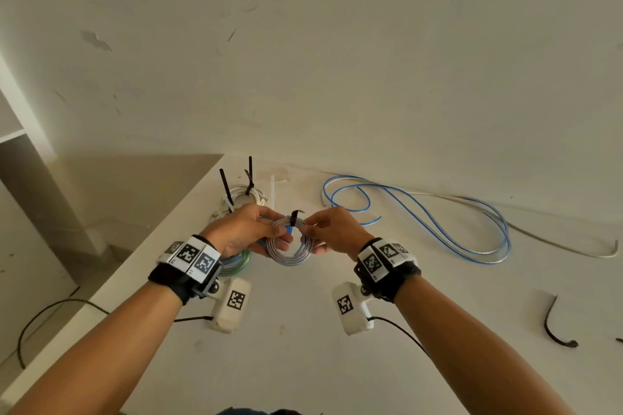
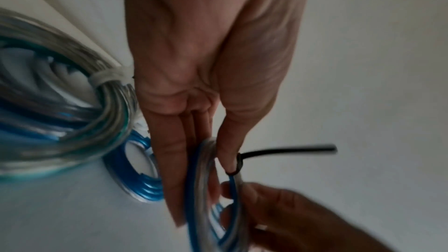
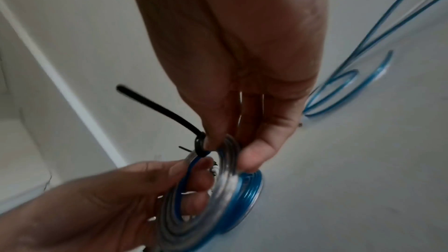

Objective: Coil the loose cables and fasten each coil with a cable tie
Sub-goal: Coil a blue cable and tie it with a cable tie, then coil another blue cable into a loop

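Both hands, left hand point(image 1: 247, 229) and right hand point(image 1: 332, 229), grip the silver-blue coil point(image 1: 292, 248) above counter point(image 1: 303, 347) centre; black cable tie point(image 1: 294, 216) is looped on. Tied white coil point(image 1: 241, 199) sits at eleven o'clock. Loose blue cable point(image 1: 438, 222), at two o'clock, remains uncoiled.

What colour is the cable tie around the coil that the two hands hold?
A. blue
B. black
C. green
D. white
B: the cable tie looped round the held coil is black, and its long tail sticks out past the fingers of the right hand.
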Motion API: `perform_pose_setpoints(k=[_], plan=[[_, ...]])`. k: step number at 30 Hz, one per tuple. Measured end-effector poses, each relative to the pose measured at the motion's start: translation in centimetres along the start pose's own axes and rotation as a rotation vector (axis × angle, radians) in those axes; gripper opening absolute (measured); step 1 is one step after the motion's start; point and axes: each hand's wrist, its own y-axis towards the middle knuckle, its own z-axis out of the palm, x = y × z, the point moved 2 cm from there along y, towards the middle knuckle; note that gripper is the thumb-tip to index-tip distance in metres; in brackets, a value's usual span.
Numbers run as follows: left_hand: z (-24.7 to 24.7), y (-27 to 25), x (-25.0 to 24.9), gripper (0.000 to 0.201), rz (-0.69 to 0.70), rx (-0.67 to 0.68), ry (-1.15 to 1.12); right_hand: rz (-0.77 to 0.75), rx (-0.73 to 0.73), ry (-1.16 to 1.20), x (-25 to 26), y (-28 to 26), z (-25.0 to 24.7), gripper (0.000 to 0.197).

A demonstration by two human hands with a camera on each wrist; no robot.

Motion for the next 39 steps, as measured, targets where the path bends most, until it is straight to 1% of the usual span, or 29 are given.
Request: perform_pose_setpoints(k=[2,4,7,8,10,11,14,15,17,19,21,22,23,24,26,27,29,30,32,34,37,38,39], plan=[[-0.4,0.8,0.4,0.027,0.002,-0.104,0.128,-0.018,-0.042,-0.111,0.3,0.8,0.2,0.018],[-0.7,1.4,0.6,0.029,-0.002,-0.188,0.379,0.016,-0.027,-0.174,0.4,1.4,0.8,0.017],[-0.5,1.8,0.4,0.034,-0.039,-0.208,0.692,0.069,0.018,-0.224,0.2,2.1,2.0,0.018],[-0.3,1.9,0.1,0.035,-0.028,-0.224,0.784,0.073,0.017,-0.236,0.1,2.3,2.3,0.019],[0.0,1.8,-0.6,0.033,0.074,-0.324,0.913,0.089,0.024,-0.251,-0.1,2.5,2.7,0.019],[0.1,1.7,-1.0,0.032,0.136,-0.387,0.926,0.096,0.026,-0.27,-0.1,2.6,2.8,0.02],[0.6,1.8,-2.3,0.026,0.292,-0.543,0.831,0.083,-0.001,-0.421,-0.2,3.0,2.0,0.031],[1.0,1.9,-2.8,0.024,0.33,-0.571,0.812,0.076,-0.033,-0.476,-0.5,3.4,1.2,0.032],[1.9,2.4,-3.9,0.021,0.409,-0.605,0.784,0.081,-0.152,-0.544,-1.4,4.1,-1.4,0.029],[3.3,3.3,-5.1,0.019,0.47,-0.602,0.745,0.153,-0.316,-0.563,-3.1,4.4,-5.5,0.032],[5.2,4.6,-6.1,0.013,0.466,-0.541,0.733,0.282,-0.497,-0.596,-5.5,3.9,-10.2,0.04],[6.3,5.2,-6.3,0.012,0.453,-0.499,0.734,0.354,-0.568,-0.618,-6.7,3.3,-12.3,0.039],[7.3,5.9,-6.4,0.011,0.443,-0.456,0.739,0.416,-0.608,-0.635,-8.0,2.8,-14.0,0.035],[8.2,6.5,-6.4,0.011,0.435,-0.41,0.752,0.457,-0.616,-0.647,-9.0,2.3,-15.2,0.027],[9.9,7.8,-6.2,0.012,0.417,-0.338,0.772,0.476,-0.609,-0.686,-10.0,1.7,-16.5,0.014],[10.6,8.4,-6.2,0.012,0.406,-0.313,0.786,0.473,-0.62,-0.689,-10.0,1.6,-16.9,0.013],[11.9,9.3,-6.4,0.014,0.37,-0.255,0.848,0.433,-0.637,-0.642,-9.2,1.2,-17.8,0.02],[12.5,9.7,-6.7,0.02,0.355,-0.22,0.901,0.38,-0.648,-0.604,-8.4,0.8,-18.5,0.021],[13.3,10.5,-7.9,0.042,0.367,-0.179,0.972,0.227,-0.707,-0.503,-6.1,-0.8,-20.2,0.016],[13.8,11.2,-9.7,0.066,0.422,-0.207,0.926,0.048,-0.784,-0.351,-3.5,-2.9,-22.0,0.008],[14.1,12.2,-12.9,0.103,0.487,-0.289,0.803,-0.186,-0.784,-0.12,0.1,-6.0,-23.3,0.005],[14.1,12.5,-13.7,0.11,0.48,-0.323,0.768,-0.237,-0.768,-0.061,0.9,-6.8,-23.4,0.005],[14.0,12.7,-14.2,0.11,0.46,-0.348,0.743,-0.284,-0.754,-0.015,1.7,-7.5,-23.3,0.005]])
